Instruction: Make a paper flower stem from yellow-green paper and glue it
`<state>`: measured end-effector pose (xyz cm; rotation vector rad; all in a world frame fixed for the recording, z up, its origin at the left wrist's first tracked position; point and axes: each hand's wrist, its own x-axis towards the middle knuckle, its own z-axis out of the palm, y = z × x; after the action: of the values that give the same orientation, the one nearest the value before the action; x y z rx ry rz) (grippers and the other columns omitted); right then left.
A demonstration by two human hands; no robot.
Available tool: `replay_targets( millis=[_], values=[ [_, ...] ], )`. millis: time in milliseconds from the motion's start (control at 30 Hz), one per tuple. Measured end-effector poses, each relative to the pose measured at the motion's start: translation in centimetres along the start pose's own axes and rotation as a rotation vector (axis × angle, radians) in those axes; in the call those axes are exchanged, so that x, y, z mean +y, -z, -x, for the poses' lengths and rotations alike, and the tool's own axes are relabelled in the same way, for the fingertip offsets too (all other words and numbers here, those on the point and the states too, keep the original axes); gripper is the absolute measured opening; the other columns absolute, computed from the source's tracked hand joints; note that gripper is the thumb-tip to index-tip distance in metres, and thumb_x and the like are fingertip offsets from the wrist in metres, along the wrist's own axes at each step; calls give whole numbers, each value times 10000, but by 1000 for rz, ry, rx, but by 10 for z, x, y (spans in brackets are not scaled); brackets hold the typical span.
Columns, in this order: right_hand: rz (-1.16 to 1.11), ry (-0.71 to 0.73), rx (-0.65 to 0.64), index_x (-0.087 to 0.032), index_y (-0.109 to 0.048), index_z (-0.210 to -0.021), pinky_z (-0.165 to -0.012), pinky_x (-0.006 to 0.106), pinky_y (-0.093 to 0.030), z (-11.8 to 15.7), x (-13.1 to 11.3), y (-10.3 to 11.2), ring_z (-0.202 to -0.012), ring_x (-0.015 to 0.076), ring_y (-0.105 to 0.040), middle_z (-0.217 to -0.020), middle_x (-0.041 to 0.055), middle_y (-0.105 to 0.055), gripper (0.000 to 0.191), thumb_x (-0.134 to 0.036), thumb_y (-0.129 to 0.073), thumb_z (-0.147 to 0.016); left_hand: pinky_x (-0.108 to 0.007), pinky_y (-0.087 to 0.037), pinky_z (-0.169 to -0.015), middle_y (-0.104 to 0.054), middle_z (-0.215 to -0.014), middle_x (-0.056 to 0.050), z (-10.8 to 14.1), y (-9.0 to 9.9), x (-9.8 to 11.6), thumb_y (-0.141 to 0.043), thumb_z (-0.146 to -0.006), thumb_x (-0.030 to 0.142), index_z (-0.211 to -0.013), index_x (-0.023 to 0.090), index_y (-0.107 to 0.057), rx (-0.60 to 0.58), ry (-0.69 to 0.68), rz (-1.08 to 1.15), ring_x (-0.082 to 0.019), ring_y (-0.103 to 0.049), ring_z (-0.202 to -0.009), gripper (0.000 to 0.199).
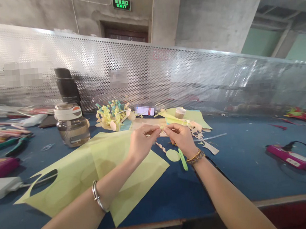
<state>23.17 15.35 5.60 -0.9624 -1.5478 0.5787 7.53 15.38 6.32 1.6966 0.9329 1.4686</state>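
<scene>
My left hand [144, 138] and my right hand [180, 136] meet above the middle of the blue table, fingertips pinched together. Between them is a tiny pale yellow piece [162, 127], too small to make out well. Under my left forearm lies a large yellow-green sheet [137, 179] with a hole cut near its left end. A round green paper disc [173, 155] and a bright green tool [183, 159] lie just below my hands. Left of them is a striped stick [161, 147]. Cut paper scraps [210, 147] lie right of my right hand.
A glass jar [73, 129] and a dark bottle [67, 86] stand at the left. Yellow and teal paper flowers [112, 114] and a lit phone [145, 110] are behind my hands. A purple power strip [291, 158] lies right, a white charger [5, 188] left.
</scene>
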Motion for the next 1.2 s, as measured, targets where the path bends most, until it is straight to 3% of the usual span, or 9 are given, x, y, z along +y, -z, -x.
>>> replay_targets(
  millis=[133,300,433,733,1200],
  values=[
    [-51,-36,9,-162,-673,-820,-398,207,-310,-1,1,0,-374,75,-396,-403,-69,-437,258,-413,-626,-788,-231,-529,-587,-685,-768,-30,-1,-1,2,-704,-708,364,-811,161,-719,-22,206,226,-138,-631,-676,228],
    [-53,-65,-5,-160,-686,-855,-389,206,-272,-1,0,1,-384,74,-404,-419,-57,-455,307,-447,-583,-817,-183,-497,-551,-646,-711,-4,-3,0,1,-745,-667,374,-782,159,-715,-10,285,362,-99,-597,-640,246],
    [-43,-78,-68,-159,-680,-800,-389,204,-277,0,0,0,-389,72,-393,-407,-61,-433,263,-412,-611,-801,-177,-495,-555,-637,-710,-7,-3,-1,0,-740,-676,368,-795,145,-714,-36,296,366,-89,-586,-633,255],
    [-46,-80,-44,-165,-672,-772,-399,201,-283,0,3,2,-390,68,-379,-420,-65,-434,245,-405,-628,-785,-206,-520,-567,-648,-784,-16,-3,0,3,-696,-728,364,-890,156,-701,-48,293,401,-99,-620,-634,264],
    [77,-18,-63,-151,-660,-755,-417,208,-328,1,-2,0,-409,84,-421,-438,-57,-437,235,-375,-604,-798,-222,-539,-634,-710,-787,-40,-3,1,-1,-705,-714,351,-843,157,-718,-96,218,207,-128,-646,-685,233]
  ],
)
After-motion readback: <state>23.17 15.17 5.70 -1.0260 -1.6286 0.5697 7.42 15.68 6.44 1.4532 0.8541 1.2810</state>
